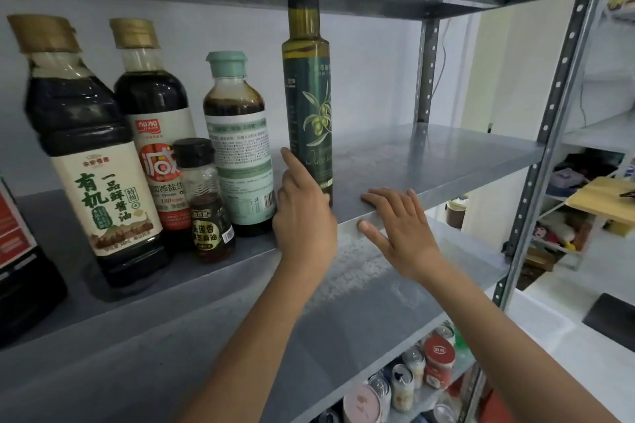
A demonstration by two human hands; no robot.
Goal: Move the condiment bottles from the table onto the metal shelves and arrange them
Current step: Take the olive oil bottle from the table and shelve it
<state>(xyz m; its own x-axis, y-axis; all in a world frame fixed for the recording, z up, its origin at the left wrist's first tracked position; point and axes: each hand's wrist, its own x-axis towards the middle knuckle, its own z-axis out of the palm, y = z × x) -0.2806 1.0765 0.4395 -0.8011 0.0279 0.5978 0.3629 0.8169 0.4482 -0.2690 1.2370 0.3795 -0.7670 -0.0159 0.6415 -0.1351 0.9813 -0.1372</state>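
Note:
A tall green olive oil bottle (308, 86) stands upright on the metal shelf (429, 161). My left hand (304, 213) holds its base, the index finger raised along its left side. My right hand (398, 227) rests flat on the shelf's front edge, thumb under the lip, holding nothing. Left of the oil stand a bottle with a pale green cap (237, 144), a small black-capped sesame oil bottle (206, 199), and two dark soy sauce bottles (154, 120) (86, 154) with gold caps.
A dark bottle with a red label (20, 268) shows at the left edge. Cans and jars (426, 371) fill the shelf below. The shelf's perforated upright (549, 120) rises at the right, beyond it another rack with boxes (598, 203). The shelf right of the oil is bare.

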